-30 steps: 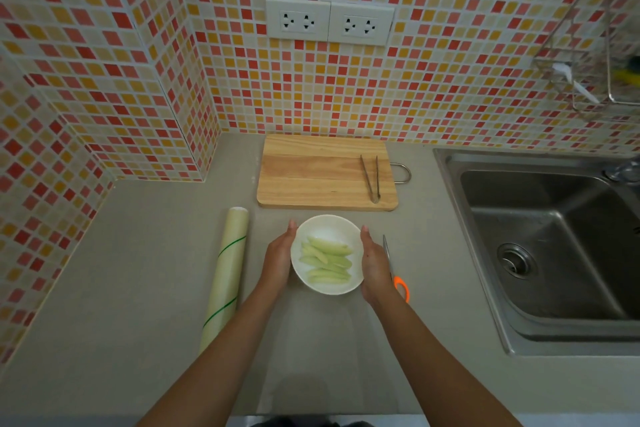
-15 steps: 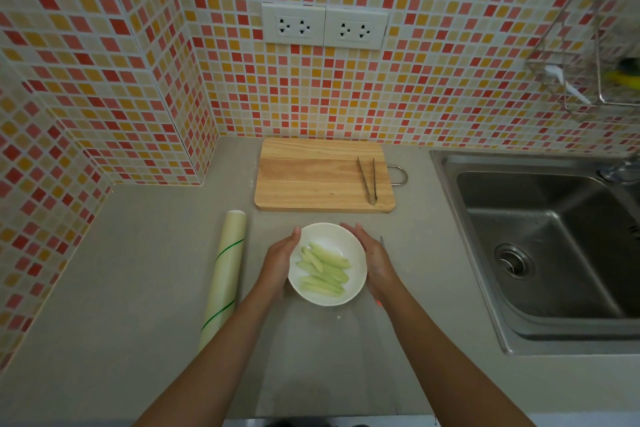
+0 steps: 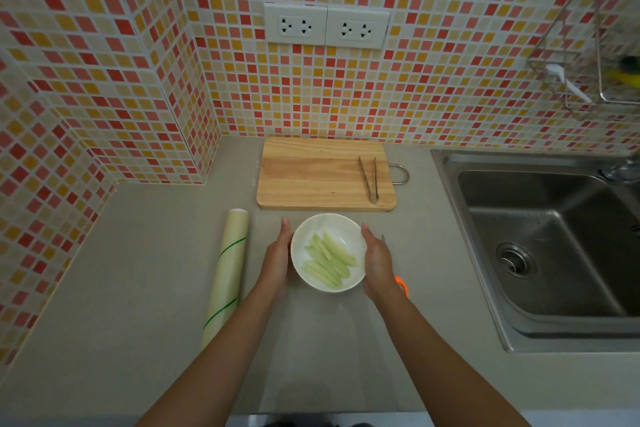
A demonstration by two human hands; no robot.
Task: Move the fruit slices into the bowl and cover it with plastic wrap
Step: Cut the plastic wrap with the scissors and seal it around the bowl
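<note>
A white bowl point(image 3: 332, 224) stands on the grey counter just in front of the cutting board. Several pale green fruit slices point(image 3: 329, 258) lie inside it. My left hand point(image 3: 277, 258) rests flat against the bowl's left side, fingers straight and pointing away from me. On the opposite side my right hand point(image 3: 377, 260) lies the same way against the bowl's right wall. A faint transparent sheet point(image 3: 329, 340) shows on the counter between the bowl and me; whether it covers the bowl I cannot tell. The plastic wrap roll point(image 3: 228, 270) lies to the left of my left hand.
The wooden cutting board point(image 3: 311, 173) lies behind the bowl with metal tongs point(image 3: 369, 178) on its right part. Orange-handled scissors point(image 3: 401, 284) peek out from under my right hand. A steel sink point(image 3: 540, 236) is at the right, a wire rack point(image 3: 588, 73) hangs above it.
Both hands had reached round the bowl's far rim half a second ago; now they have drawn back to its left and right sides with straight fingers. The bowl stays in place.
</note>
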